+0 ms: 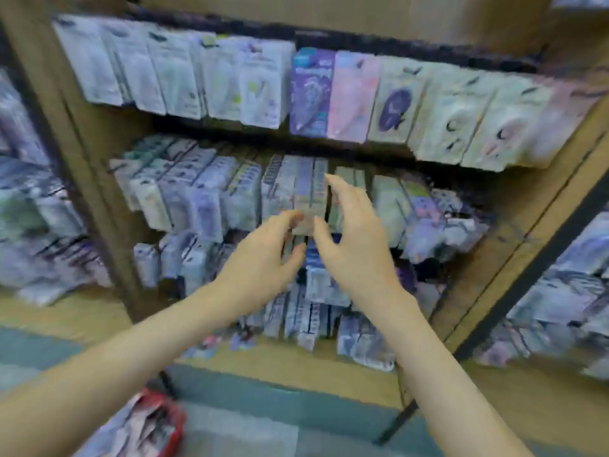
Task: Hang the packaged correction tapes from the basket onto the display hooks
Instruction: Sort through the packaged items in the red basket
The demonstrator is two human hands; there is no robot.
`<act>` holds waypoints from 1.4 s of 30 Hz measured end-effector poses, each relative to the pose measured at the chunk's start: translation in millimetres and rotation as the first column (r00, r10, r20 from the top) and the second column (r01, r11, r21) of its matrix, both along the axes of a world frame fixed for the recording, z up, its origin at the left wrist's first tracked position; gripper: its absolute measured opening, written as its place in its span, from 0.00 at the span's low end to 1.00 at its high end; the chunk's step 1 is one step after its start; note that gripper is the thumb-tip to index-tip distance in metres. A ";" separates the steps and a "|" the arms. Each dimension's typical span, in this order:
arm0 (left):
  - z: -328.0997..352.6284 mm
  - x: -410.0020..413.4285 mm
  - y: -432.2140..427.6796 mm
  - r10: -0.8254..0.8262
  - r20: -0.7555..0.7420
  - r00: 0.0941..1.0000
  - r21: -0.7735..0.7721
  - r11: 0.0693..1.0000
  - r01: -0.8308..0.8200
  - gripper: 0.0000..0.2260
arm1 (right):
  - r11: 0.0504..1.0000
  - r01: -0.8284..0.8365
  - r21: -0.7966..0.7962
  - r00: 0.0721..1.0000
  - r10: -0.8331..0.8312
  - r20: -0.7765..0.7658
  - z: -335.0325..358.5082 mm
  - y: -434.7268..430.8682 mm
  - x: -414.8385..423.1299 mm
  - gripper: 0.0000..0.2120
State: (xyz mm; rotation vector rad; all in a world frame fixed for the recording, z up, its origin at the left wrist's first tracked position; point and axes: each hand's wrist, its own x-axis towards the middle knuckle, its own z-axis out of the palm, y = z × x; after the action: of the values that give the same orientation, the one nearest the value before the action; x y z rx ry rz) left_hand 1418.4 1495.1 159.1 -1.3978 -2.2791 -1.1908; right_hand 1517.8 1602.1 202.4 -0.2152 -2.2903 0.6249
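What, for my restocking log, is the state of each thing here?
correction tape package: upright at the middle row; hooked or not, unclear.
left hand: pinches its lower edge.
right hand: fingers spread against it; grip unclear.
red basket: on the floor, not empty.

Even indoor light, heavy motion blur

I face a wooden display unit (362,14) that fills most of the frame, crossed by dark horizontal rails (329,39); a wooden upright (62,127) bounds it at the left; a dark slanted post (540,268) runs down the right; a teal floor (296,410) spans the bottom; the light is even, everything blurred.
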 end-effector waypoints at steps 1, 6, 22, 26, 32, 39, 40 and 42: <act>-26.3 1.8 -28.2 0.032 0.081 0.996 -0.066 0.997 -0.027 0.19 | 0.998 -0.035 -0.049 0.997 0.038 0.074 -25.9 -22.5 -4.8 0.25; -143.9 -10.2 -156.9 0.241 0.333 0.912 -0.393 0.914 -0.098 0.25 | 0.964 -0.188 -0.188 0.869 0.253 0.425 -141.9 -123.0 -38.0 0.29; -519.3 -215.7 -472.7 0.776 0.529 0.344 -0.748 0.617 -0.243 0.27 | 0.898 -0.247 -0.365 0.269 0.425 0.864 -505.7 -323.6 -285.8 0.31; -614.3 -268.0 -485.5 0.793 0.388 0.470 -0.876 0.476 -0.080 0.34 | 0.900 -0.136 -0.414 0.167 0.433 0.886 -607.8 -334.4 -330.3 0.31; -756.9 -338.6 -460.6 0.838 0.449 0.310 -0.877 0.480 -0.028 0.26 | 0.874 -0.072 -0.481 0.204 0.485 0.850 -749.0 -337.1 -410.9 0.26; -889.5 -381.2 -462.1 0.916 0.398 -0.048 -0.846 0.346 -0.405 0.25 | 0.889 -0.105 -0.445 0.254 0.457 0.853 -889.2 -398.7 -514.0 0.18; -898.3 -382.0 -458.3 0.905 0.415 -0.090 -0.839 0.343 -0.422 0.25 | 0.892 -0.092 -0.443 0.243 0.451 0.859 -902.2 -408.1 -518.4 0.21; -905.8 -381.0 -451.5 0.877 0.453 -0.158 -0.822 0.343 -0.455 0.25 | 0.932 -0.119 -0.342 0.189 0.360 0.914 -922.3 -418.4 -521.8 0.28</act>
State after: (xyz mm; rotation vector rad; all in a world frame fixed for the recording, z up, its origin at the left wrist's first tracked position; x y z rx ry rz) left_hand 1037.4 1043.6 -746.6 1.1802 -3.2171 -1.0914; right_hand 996.1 1183.7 -719.9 -0.4417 -3.5866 1.1126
